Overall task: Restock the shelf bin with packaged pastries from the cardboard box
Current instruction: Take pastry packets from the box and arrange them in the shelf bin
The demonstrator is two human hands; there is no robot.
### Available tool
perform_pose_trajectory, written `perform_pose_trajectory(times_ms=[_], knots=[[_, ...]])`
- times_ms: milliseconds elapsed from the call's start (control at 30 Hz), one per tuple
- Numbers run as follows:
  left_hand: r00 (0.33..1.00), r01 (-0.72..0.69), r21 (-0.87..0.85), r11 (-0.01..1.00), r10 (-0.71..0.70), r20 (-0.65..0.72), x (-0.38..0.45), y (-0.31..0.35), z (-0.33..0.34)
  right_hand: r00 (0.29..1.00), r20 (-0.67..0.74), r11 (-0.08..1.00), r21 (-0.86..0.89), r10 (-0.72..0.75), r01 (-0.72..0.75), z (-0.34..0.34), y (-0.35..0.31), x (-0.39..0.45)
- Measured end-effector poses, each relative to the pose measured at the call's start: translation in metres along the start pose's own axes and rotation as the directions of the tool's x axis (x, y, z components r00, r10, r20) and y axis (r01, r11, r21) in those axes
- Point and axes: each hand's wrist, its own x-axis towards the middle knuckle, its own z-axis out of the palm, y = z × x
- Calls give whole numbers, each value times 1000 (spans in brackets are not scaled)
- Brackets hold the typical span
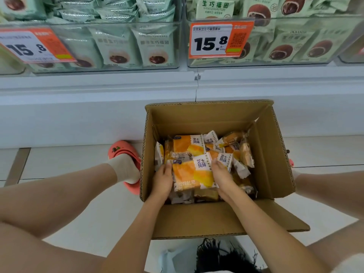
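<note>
- Cardboard box (275,154), open on the floor: orange pastry packet (194,172) lies topmost, long axis near to far.
- Left hand (162,181) and right hand (221,177) flank its long edges, fingers curled onto it; equally near.
- Shelf bins (275,56): far, above.

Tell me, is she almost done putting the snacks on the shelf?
Not close yet. The cardboard box on the floor is open, so that part is done. Right now the left hand and right hand are down in it, pressing either side of one orange pastry packet. Many more packets lie in the box, and none has reached a shelf bin in view.
</note>
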Motion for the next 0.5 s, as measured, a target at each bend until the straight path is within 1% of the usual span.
perform_pose_trajectory(times_ms=[67,100,167,233,300,367,433,467,500], knots=[[999,-46,-111,993,42,-33,0,5,3,995,-72,997,15,-70,71,-2,0,-2],[997,-67,-144,987,61,-45,0,8,5,987,-112,994,-11,-111,111,-2,-1,-4],[986,-147,-141,979,135,-94,-3,14,7,962,-178,976,-108,-209,192,-3,-2,-7],[952,-255,-24,967,247,-179,-6,15,8,927,-223,945,-196,-301,260,-2,-2,-8],[911,-305,127,944,328,-249,-9,18,9,895,-268,928,-214,-357,306,0,-3,-10],[872,-330,198,923,379,-310,-13,28,13,875,-345,940,-148,-340,307,4,-5,-12],[836,-367,222,903,425,-347,-17,36,18,856,-422,954,-94,-298,286,6,-9,-15],[819,-393,227,891,451,-354,-18,40,19,853,-432,955,-87,-294,285,5,-11,-16],[803,-420,240,875,482,-350,-20,44,18,858,-413,951,-85,-304,296,3,-13,-18]])
